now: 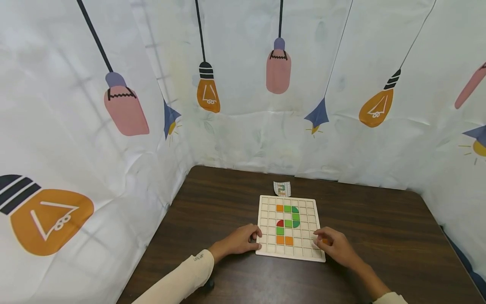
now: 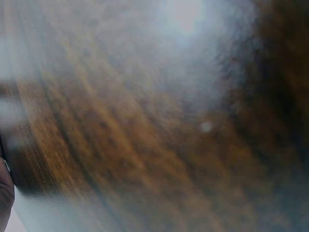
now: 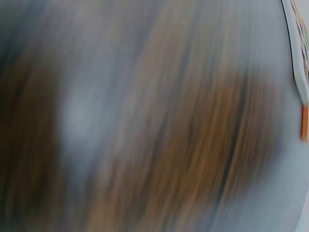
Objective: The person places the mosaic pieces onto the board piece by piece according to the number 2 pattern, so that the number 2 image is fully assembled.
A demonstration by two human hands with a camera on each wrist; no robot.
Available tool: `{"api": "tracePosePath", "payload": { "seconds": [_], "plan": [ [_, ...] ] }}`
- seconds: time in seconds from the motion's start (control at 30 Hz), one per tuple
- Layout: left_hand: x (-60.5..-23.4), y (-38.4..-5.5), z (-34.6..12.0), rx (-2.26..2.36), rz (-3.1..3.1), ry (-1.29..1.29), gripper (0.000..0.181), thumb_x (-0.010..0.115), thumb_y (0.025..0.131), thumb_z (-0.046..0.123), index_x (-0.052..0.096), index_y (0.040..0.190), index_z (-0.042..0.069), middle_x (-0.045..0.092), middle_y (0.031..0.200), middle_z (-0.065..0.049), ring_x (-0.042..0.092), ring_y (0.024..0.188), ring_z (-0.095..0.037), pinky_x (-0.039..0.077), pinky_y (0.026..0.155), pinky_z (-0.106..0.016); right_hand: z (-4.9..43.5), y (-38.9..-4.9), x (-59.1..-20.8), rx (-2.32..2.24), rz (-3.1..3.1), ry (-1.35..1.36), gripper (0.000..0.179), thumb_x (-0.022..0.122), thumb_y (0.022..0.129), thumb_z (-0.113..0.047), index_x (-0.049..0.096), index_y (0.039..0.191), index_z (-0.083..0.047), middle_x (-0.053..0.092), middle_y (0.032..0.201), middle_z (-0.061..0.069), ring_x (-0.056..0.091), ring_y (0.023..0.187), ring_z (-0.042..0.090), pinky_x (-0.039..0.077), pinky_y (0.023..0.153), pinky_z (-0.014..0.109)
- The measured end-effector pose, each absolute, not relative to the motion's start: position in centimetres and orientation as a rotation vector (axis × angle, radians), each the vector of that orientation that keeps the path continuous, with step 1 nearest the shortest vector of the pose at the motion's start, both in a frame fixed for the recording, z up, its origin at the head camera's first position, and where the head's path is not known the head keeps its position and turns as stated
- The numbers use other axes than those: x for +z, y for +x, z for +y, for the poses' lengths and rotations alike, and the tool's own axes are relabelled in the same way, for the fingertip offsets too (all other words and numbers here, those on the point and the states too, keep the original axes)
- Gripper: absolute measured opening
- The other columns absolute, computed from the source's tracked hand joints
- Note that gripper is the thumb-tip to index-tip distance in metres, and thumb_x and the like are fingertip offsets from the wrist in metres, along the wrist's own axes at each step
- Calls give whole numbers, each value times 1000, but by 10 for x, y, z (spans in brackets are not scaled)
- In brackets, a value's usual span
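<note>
In the head view a square wooden grid board (image 1: 269, 250) lies on the table with orange, green and red tiles (image 1: 288, 223) set in its middle cells. My left hand (image 1: 240, 239) grips the board's left edge near the lower corner, fingers and thumb bent. Across from it, my right hand (image 1: 336, 245) holds the right edge between fingers and thumb. A small orange piece (image 1: 325, 241) shows between that hand's fingers and thumb; whether it is held or lies there, I cannot tell. The right wrist view catches an orange piece (image 3: 304, 123) by a pale edge.
Just beyond the board's far edge lies a small printed card (image 1: 282, 188) with a coloured grid pattern. The dark wooden table (image 1: 224, 190) meets a white curtain (image 1: 243, 139) printed with hanging lamps at the back and sides. Both wrist views show mostly blurred wood grain.
</note>
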State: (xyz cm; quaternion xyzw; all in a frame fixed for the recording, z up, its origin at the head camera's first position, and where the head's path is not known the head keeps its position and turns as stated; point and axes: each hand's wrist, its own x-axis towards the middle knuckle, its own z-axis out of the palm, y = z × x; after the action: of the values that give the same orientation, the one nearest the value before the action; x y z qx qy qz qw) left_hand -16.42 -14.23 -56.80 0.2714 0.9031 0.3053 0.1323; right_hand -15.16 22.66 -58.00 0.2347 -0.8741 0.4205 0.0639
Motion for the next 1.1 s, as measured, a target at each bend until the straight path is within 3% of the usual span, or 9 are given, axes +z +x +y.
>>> {"api": "tracePosePath", "payload": {
  "seconds": [0.23, 0.57, 1.1],
  "plan": [
    [-568, -165, -142, 885, 2621, 774, 25, 75, 88, 29, 61, 105, 17, 51, 89, 6, 47, 77, -4, 41, 72, -19, 252, -151, -579, 1221, -2756, 647, 35, 82, 83, -12, 67, 114, -7, 59, 92, 2, 40, 58, -2, 38, 49, 21],
    [-568, -164, -142, 865, 2625, 752, 24, 74, 89, 31, 61, 107, 19, 51, 90, 7, 47, 77, -3, 41, 72, -18, 267, -152, -583, 1156, -2913, 621, 41, 82, 83, -21, 66, 120, -12, 57, 100, 0, 42, 63, 0, 40, 56, 22],
    [-567, -164, -142, 860, 2626, 764, 24, 73, 90, 32, 61, 107, 20, 51, 91, 7, 46, 77, -2, 40, 72, -19, 269, -157, -582, 1075, -3043, 552, 55, 80, 84, -31, 65, 132, -7, 55, 102, -1, 38, 66, 3, 38, 57, 22]
  ]
}}
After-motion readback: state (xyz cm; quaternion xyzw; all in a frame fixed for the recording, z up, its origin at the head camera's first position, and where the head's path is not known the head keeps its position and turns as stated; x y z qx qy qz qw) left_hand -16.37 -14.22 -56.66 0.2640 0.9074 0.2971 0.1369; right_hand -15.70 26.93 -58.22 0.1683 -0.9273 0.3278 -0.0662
